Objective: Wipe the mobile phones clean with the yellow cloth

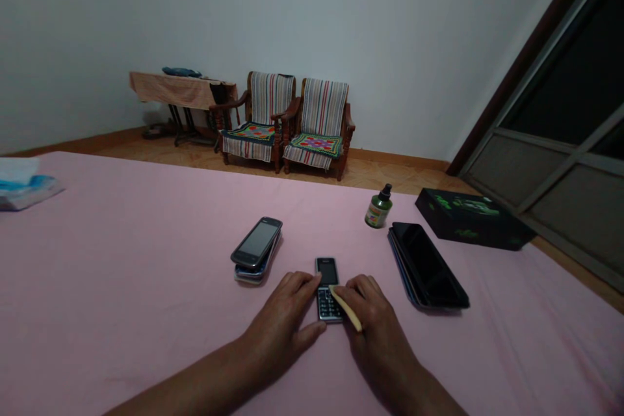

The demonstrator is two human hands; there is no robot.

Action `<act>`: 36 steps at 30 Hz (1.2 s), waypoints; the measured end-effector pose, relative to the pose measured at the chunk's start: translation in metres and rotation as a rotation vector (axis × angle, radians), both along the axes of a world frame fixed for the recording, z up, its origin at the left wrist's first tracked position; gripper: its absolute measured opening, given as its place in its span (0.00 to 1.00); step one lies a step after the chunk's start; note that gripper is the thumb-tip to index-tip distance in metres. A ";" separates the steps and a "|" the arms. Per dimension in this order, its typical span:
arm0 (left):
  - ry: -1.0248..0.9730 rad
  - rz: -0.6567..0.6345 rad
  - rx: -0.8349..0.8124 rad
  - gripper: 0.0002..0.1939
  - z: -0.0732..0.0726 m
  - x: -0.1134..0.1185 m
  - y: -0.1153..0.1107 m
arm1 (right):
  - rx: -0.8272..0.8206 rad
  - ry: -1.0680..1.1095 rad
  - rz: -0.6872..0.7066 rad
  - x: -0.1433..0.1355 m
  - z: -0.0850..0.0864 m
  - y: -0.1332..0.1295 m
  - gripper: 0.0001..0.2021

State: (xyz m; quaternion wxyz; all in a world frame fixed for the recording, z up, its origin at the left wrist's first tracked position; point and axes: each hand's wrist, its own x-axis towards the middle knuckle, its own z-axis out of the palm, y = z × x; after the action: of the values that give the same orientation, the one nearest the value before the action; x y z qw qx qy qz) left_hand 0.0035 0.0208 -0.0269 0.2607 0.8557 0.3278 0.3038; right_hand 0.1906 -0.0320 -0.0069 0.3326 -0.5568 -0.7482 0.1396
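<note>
A small keypad phone [327,272] lies face up on the pink cloth [146,260], between my two hands. My left hand [287,315] touches its left edge, with thumb and fingers apart around that side. In my right hand [370,318], a yellow cloth [350,313] is pinched and rests against the phone's keypad. A stack of phones [258,244] is to the left of the keypad phone, a grey-screened touch phone on top. To the right lies a stack of black tablets [426,263].
A green spray bottle [378,208] and a black box [472,218] stand at the back right. At the far left edge is a blue and white packet [26,188]. Beyond the pink cloth are two wooden chairs [319,110] and a covered table [175,89].
</note>
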 end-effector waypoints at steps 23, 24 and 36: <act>-0.010 -0.014 0.011 0.38 -0.002 -0.001 -0.001 | 0.003 -0.035 -0.043 -0.006 0.001 0.001 0.20; -0.007 -0.014 0.012 0.38 -0.002 -0.001 -0.001 | 0.001 -0.043 -0.042 -0.007 0.001 0.002 0.20; 0.031 -0.006 -0.002 0.36 0.000 0.000 -0.001 | 0.019 -0.134 0.036 -0.012 0.005 0.005 0.14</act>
State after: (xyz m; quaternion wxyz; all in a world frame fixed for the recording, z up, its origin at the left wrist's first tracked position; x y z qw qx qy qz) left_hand 0.0036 0.0197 -0.0270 0.2571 0.8612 0.3295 0.2893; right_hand 0.1782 -0.0267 -0.0019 0.2844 -0.5482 -0.7801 0.1006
